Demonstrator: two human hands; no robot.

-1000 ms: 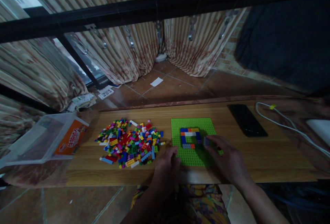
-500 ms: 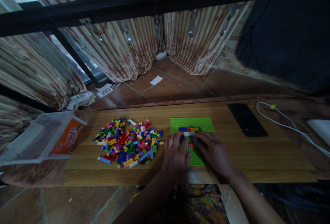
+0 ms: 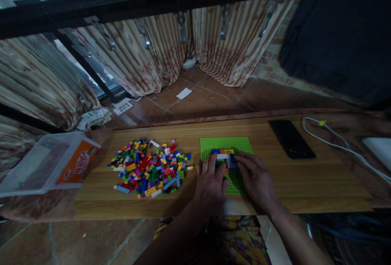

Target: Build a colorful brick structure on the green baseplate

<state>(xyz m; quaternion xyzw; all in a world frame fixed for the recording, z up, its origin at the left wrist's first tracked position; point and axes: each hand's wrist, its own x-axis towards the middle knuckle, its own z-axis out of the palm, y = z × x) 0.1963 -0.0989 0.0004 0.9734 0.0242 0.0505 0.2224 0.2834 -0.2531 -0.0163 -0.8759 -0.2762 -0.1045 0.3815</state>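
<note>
A green studded baseplate [image 3: 206,143] lies on the wooden table, partly under both hands. On it stands a small structure of toy building bricks [image 3: 224,156], with blue, orange and yellow at the back, white in front of these, and dark blue at the right. My left hand [image 3: 210,183] is closed about the structure's left and front, fingers on its left edge and thumb towards its middle. From the right, my right hand [image 3: 256,177] has bent fingers against the dark blue bricks; its thumb is mostly hidden. Orange bricks show between the hands.
Left of the baseplate spreads a pile of loose multicoloured bricks [image 3: 152,167]. A clear plastic box [image 3: 30,163] with an orange label stands at the far left. To the right lie a black phone [image 3: 291,139] and a white cable [image 3: 332,145].
My right hand has shifted slightly right, uncovering dark blue bricks at the structure's right side. My left hand stays at the structure's left. The whole view has shifted a little.
</note>
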